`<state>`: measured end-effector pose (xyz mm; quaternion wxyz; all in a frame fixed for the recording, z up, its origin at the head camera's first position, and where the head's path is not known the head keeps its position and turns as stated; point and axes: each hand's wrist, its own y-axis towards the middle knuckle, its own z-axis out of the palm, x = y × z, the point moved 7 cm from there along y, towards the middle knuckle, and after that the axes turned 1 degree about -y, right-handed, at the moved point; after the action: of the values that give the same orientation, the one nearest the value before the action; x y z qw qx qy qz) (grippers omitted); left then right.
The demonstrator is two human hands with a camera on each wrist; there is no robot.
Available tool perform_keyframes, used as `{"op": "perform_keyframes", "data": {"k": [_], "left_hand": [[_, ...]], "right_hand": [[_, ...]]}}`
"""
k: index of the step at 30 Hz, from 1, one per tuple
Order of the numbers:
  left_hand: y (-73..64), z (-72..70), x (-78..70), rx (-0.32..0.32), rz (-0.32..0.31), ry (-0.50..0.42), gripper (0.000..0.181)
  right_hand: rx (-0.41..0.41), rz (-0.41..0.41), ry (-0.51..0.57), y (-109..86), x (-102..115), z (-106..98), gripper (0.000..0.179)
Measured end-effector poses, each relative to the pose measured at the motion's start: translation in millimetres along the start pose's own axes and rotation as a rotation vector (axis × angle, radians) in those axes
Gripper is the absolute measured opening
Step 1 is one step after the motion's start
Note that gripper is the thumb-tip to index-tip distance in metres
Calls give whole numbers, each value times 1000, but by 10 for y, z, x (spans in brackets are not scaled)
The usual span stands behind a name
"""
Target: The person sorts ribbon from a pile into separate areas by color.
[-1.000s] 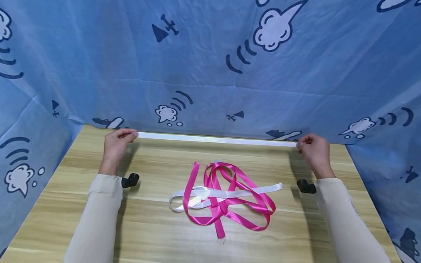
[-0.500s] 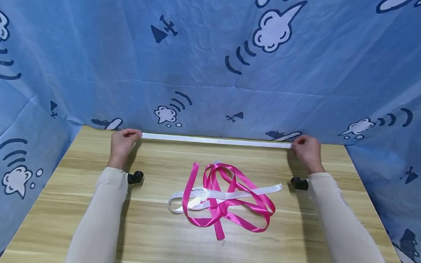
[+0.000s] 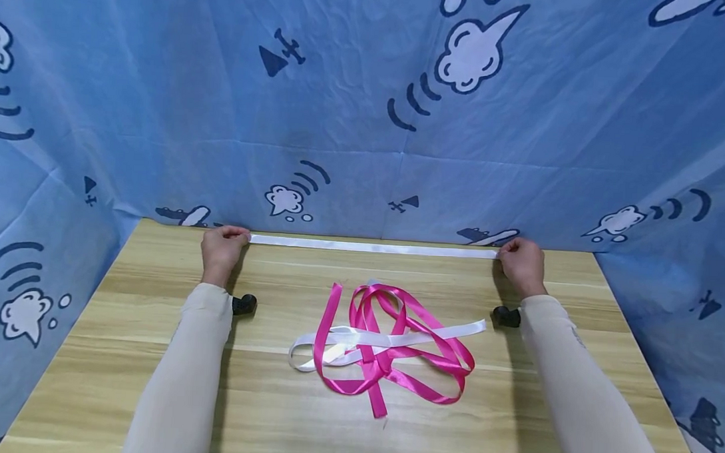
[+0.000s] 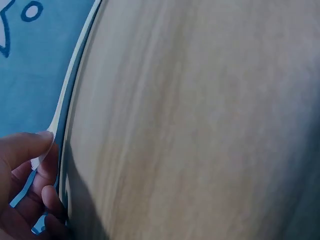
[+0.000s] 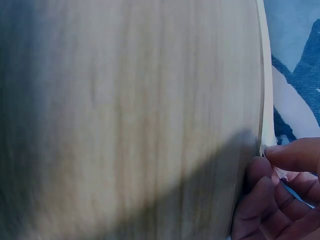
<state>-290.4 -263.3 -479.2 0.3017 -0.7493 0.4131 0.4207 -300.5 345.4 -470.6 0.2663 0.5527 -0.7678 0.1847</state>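
A white ribbon (image 3: 374, 247) stretches nearly straight along the far edge of the table, between both hands. Its left end is pinched between thumb and fingers of my left hand (image 3: 222, 251); in the left wrist view a short tip of the ribbon (image 4: 64, 102) pokes out below the thumb. My right hand (image 3: 523, 265) pinches the other end, and the right wrist view shows the ribbon (image 5: 268, 85) running up from the thumb tip. Nearer the front, a loosely looped pink ribbon (image 3: 345, 386) lies tangled with another white ribbon (image 3: 463, 328).
The wood-grain table (image 3: 284, 417) meets a blue printed cloth (image 3: 355, 106) hanging behind its far edge and down both sides. A black wrist-camera mount (image 3: 244, 305) juts inward from the left sleeve, and a similar black mount (image 3: 506, 317) from the right sleeve.
Both hands have moved inward toward each other, the left one rightward and the right one leftward, still pinching the white ribbon. The tangled ribbons lie as before.
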Motion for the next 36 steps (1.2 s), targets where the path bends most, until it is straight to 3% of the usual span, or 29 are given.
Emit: {"op": "perform_keyframes", "data": {"k": [14,22,30,36], "left_hand": [[24,-12,-21,-8,21,120,18],[33,-34,-12,-13,4,114,22],[25,-108,43,46,43,66,29],[15,-220,73,95,88,74,34]], "right_hand": [[13,83,-53,28,-9,20,15],[23,90,-38,26,-9,23,16],[-13,29,32,-50,-75,-73,21],[-18,36,68,-155,-211,-174,28]]}}
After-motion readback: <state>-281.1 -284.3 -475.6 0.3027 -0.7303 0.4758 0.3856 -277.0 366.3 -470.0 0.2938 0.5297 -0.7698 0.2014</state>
